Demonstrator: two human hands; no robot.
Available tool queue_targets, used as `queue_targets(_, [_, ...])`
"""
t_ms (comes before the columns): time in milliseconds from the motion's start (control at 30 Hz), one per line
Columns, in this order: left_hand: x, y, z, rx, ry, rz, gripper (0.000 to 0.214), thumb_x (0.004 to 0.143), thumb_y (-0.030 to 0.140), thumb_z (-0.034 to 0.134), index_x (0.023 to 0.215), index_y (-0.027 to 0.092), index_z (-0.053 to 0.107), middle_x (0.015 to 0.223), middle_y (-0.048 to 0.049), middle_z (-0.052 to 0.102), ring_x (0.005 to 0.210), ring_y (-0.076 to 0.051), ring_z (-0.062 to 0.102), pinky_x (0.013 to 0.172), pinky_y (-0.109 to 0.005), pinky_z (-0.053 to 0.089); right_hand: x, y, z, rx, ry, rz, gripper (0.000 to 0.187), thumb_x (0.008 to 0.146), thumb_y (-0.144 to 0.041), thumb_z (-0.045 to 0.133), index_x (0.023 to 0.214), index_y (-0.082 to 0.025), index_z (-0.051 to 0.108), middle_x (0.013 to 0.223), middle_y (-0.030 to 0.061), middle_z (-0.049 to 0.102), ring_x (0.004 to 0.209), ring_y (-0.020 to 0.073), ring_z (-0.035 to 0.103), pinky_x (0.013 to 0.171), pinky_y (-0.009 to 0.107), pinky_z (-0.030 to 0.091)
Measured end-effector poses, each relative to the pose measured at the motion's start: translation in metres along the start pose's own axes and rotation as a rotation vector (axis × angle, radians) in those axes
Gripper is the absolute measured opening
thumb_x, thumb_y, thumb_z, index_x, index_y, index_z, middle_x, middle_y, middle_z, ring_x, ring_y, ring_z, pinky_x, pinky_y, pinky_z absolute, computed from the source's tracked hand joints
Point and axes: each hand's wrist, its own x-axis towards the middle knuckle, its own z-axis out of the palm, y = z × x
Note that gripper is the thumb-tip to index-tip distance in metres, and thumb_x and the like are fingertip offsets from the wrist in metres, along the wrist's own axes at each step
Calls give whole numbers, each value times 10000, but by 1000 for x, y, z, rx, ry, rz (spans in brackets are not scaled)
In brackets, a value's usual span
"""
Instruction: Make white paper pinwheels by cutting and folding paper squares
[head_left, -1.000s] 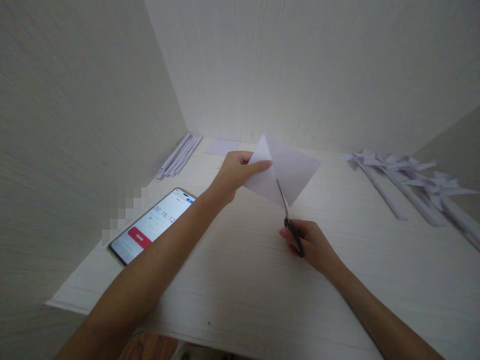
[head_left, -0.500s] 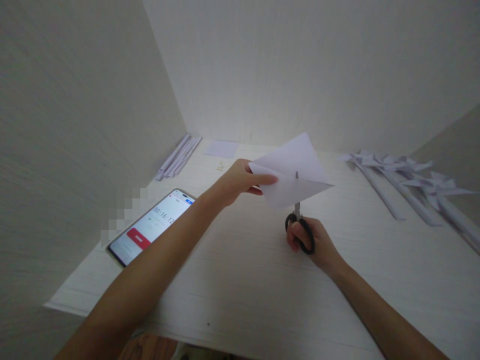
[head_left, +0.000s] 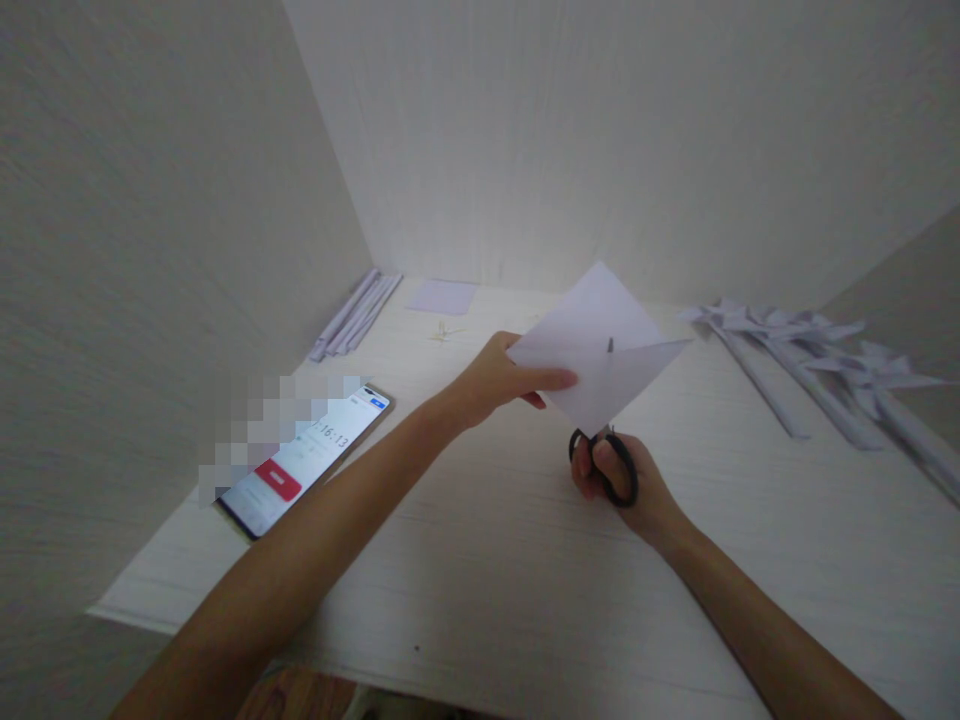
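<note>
Between thumb and fingers, my left hand [head_left: 517,380] pinches the left corner of a white square sheet of paper [head_left: 577,335], held above the table. The sheet bends along a crease, and its right corner stands up. My right hand [head_left: 615,475] grips black-handled scissors [head_left: 624,480] below the sheet, fingers in the loops. Most of the blades are hidden by the paper; a dark blade tip shows near its middle, at the crease. The scissor handles lie close under the sheet's near corner.
White paper pinwheels on rolled sticks [head_left: 765,375] lie at the right. Several rolled paper sticks [head_left: 356,315] lie at the back left, beside a flat paper sheet [head_left: 442,296] and thin small pieces [head_left: 444,332]. A phone [head_left: 315,450] showing a timer lies left of my left forearm.
My left hand and the sheet have shifted right and slightly toward me. The paper's near corner has come down to the scissor handles, covering the lower blades. My right hand has barely moved.
</note>
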Motion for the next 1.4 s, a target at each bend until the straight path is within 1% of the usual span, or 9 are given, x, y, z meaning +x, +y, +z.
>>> queue_targets(67, [1,-1,0,-29,61,10,267,515,269,675,711,96,620,688,-66,633,559,-119,560,430,-194,430,0,-1,0,6,11,16,493,718,-594,379,496,-159,451,437,-8,424,402,80,336,390,230,226])
queue_targets(200, [5,-2,-5,-92,274,65,324,520,295,667,775,107,604,776,-70,632,646,-132,571,470,-193,447,0,-1,1,5,50,55,473,756,-558,346,535,-158,466,470,-3,446,406,76,326,391,226,231])
queue_targets(300, [6,-1,-10,-172,354,115,345,530,288,659,828,128,593,857,-71,625,703,-134,577,538,-213,470,-1,-1,3,-37,59,66,455,769,-540,337,552,-160,460,490,-6,446,408,74,320,392,222,234])
queue_targets(433, [5,4,-11,-239,339,138,358,533,261,654,859,130,584,885,-69,621,745,-144,582,652,-274,486,-1,-5,6,-132,6,31,445,754,-539,369,534,-160,447,493,-14,417,441,82,349,420,221,273])
queue_targets(533, [4,7,-10,-240,305,128,372,532,251,658,869,117,576,870,-67,621,746,-148,584,689,-299,487,-2,-9,6,-163,-30,34,429,759,-523,370,536,-163,440,504,-11,417,466,90,374,430,222,291])
queue_targets(667, [3,9,-6,-228,235,87,393,530,245,666,882,100,567,858,-77,621,756,-164,586,685,-314,496,-3,-13,7,-184,-50,82,427,740,-542,380,538,-168,421,493,-24,387,451,87,355,410,219,275])
queue_targets(800, [3,7,-4,-225,195,72,379,543,243,664,877,97,565,858,-85,622,770,-175,586,691,-327,502,-3,-14,8,-194,-31,86,441,725,-565,378,530,-171,413,502,-20,386,468,92,354,417,220,278])
queue_targets(1033, [3,6,-5,-255,173,76,362,556,228,660,879,97,562,854,-83,623,775,-178,591,699,-333,504,-2,-14,8,-201,-19,87,426,733,-544,380,528,-172,417,499,-18,396,457,92,360,417,223,278])
queue_targets(1400, [4,4,-3,-268,191,85,363,550,230,666,871,98,563,835,-75,622,754,-165,589,685,-319,506,-2,-16,9,-192,-14,98,392,737,-509,378,529,-177,398,496,-23,384,456,91,353,417,222,276])
